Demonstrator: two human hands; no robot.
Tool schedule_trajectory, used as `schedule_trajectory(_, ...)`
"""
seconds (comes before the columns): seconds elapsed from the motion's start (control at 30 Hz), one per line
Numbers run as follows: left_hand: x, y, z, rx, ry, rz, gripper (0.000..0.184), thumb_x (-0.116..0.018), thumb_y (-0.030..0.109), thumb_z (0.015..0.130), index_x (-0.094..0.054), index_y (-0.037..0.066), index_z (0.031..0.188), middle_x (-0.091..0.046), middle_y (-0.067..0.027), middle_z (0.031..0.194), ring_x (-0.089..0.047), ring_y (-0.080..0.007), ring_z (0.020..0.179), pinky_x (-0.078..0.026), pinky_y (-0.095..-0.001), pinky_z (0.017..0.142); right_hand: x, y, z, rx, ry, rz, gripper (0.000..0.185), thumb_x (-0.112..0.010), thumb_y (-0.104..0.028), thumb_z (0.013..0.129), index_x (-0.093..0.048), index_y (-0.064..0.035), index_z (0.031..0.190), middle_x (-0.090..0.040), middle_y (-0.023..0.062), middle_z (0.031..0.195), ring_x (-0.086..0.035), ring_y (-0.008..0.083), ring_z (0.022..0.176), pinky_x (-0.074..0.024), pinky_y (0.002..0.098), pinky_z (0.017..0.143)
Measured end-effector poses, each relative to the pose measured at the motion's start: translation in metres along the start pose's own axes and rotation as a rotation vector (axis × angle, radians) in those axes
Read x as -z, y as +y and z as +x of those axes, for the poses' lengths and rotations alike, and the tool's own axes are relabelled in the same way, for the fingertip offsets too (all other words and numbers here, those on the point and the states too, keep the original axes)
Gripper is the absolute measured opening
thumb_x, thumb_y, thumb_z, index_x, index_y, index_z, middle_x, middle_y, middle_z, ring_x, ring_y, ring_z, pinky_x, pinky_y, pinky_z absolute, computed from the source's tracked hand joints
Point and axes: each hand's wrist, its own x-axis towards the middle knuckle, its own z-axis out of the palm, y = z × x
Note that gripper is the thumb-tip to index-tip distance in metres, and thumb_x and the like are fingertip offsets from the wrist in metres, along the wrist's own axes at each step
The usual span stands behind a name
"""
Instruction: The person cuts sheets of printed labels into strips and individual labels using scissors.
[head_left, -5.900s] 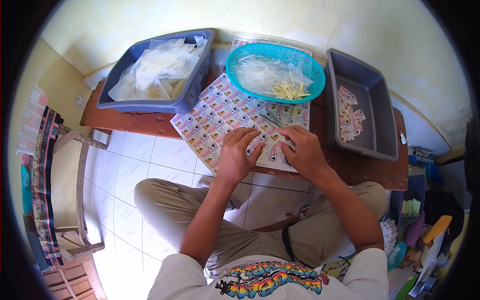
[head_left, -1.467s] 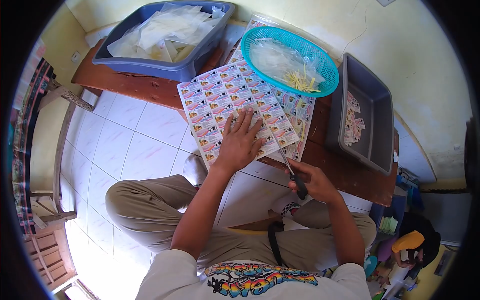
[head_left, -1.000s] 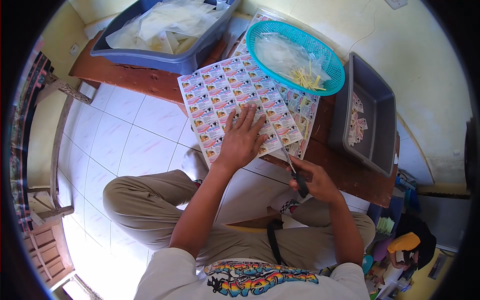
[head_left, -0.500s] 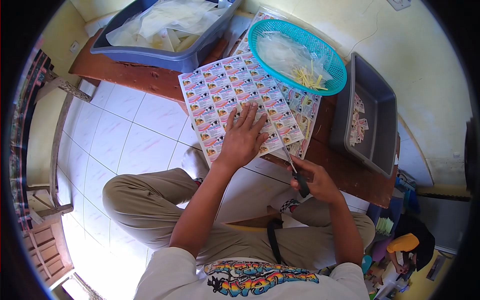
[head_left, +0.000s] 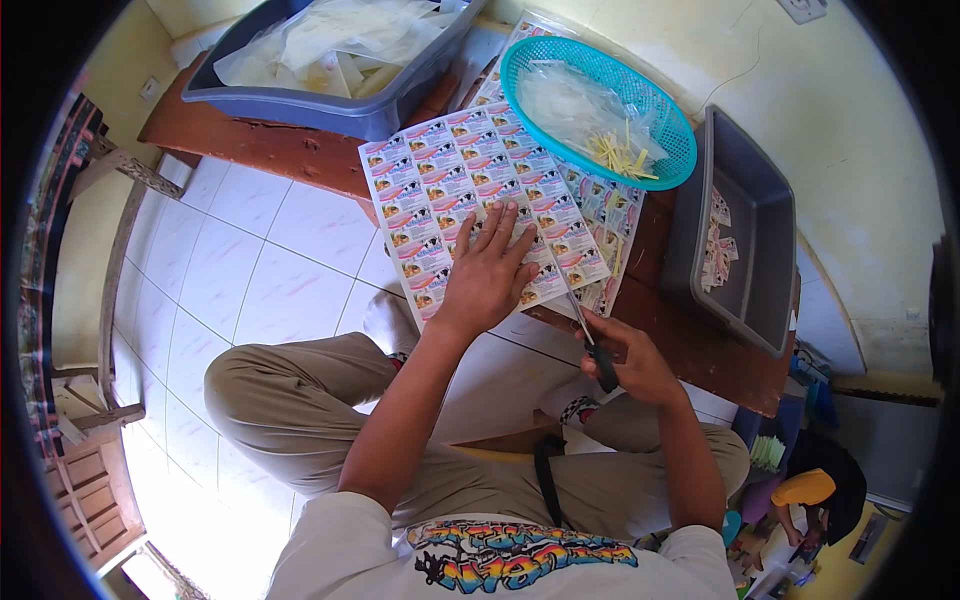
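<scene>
- Head view, hands: I record the left hand [head_left: 487,286] palm down on the printed sheet [head_left: 475,172], fingers spread and extended, gripping nothing. I record the right hand [head_left: 632,362] closed around the black handles of the scissors [head_left: 590,338].
- Head view, governing relation: the sheet lies directly forward of both hands, under the left and ahead of the right. The scissors' long axis runs from the right hand forward and slightly left, meeting the sheet's near edge towards its right corner. I cannot tell how far the blades pass over that edge. The left thumb is just beside the blade line, on its left.
- Head view, nearer hand: the left touches the sheet; the right stands off its near edge, reaching it only through the scissors.
- Head view, surface: the sheet lies askew over other printed sheets [head_left: 603,207] on a red-brown bench [head_left: 725,365]. Its near-left corner projects past the bench front, above the tiled floor [head_left: 300,265].
- Head view, room: a blue-grey bin [head_left: 290,112] of translucent sheeting stands left. A teal basket [head_left: 678,150] with clear bags and yellow strips [head_left: 622,160] stands beyond. A grey bin [head_left: 745,225] containing small printed pieces [head_left: 717,255] stands right. I note another person [head_left: 835,480], well apart, lower right.
</scene>
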Motion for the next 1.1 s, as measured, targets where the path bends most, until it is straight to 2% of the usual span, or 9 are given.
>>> schedule_trajectory(0.2, -0.0005, -0.0006, -0.0005, 0.004, -0.010, -0.002, 0.053, -0.063, 0.033, 0.107, -0.059, 0.008, 0.154, -0.044, -0.0240, 0.168, -0.036, -0.0383, 0.160, -0.019, -0.0579, 0.130, -0.0016, 0.0015, -0.0008, -0.055, 0.002, 0.061, 0.087, -0.090, -0.017, 0.090, -0.046, -0.0097, 0.166, -0.064, 0.0108, 0.135, -0.065, 0.0156, 0.110, -0.0585, 0.0342, 0.096)
schedule_trajectory(0.37, -0.0008, -0.0012, -0.0001, 0.009, -0.011, -0.009, 0.053, -0.065, 0.032, 0.106, -0.059, 0.009, 0.154, -0.044, -0.0233, 0.168, -0.036, -0.0380, 0.160, -0.020, -0.0581, 0.130, -0.0013, 0.0016, -0.0012, -0.069, -0.009, 0.136, 0.085, -0.089, -0.015, 0.092, -0.046, -0.0110, 0.166, -0.063, 0.0088, 0.135, -0.065, 0.0139, 0.108, -0.0614, 0.0320, 0.088)
schedule_trajectory(0.47, -0.0016, -0.0004, -0.0001, -0.004, 0.025, -0.007, 0.050, -0.066, 0.032, 0.105, -0.064, 0.007, 0.148, -0.047, -0.0238, 0.165, -0.039, -0.0384, 0.158, -0.021, -0.0584, 0.130, -0.0008, 0.0036, -0.0001, -0.046, -0.013, 0.122, 0.084, -0.088, -0.014, 0.092, -0.046, -0.0113, 0.166, -0.063, 0.0087, 0.135, -0.065, 0.0135, 0.107, -0.0622, 0.0318, 0.085)
schedule_trajectory(1.1, -0.0020, -0.0021, 0.0000, -0.015, 0.043, -0.007, 0.050, -0.068, 0.031, 0.103, -0.065, 0.006, 0.147, -0.050, -0.0246, 0.163, -0.041, -0.0386, 0.157, -0.022, -0.0586, 0.130, -0.0010, 0.0027, -0.0012, -0.063, -0.014, 0.172, 0.084, -0.087, -0.015, 0.093, -0.045, -0.0077, 0.166, -0.064, 0.0092, 0.135, -0.063, 0.0119, 0.101, -0.0598, 0.0299, 0.083)
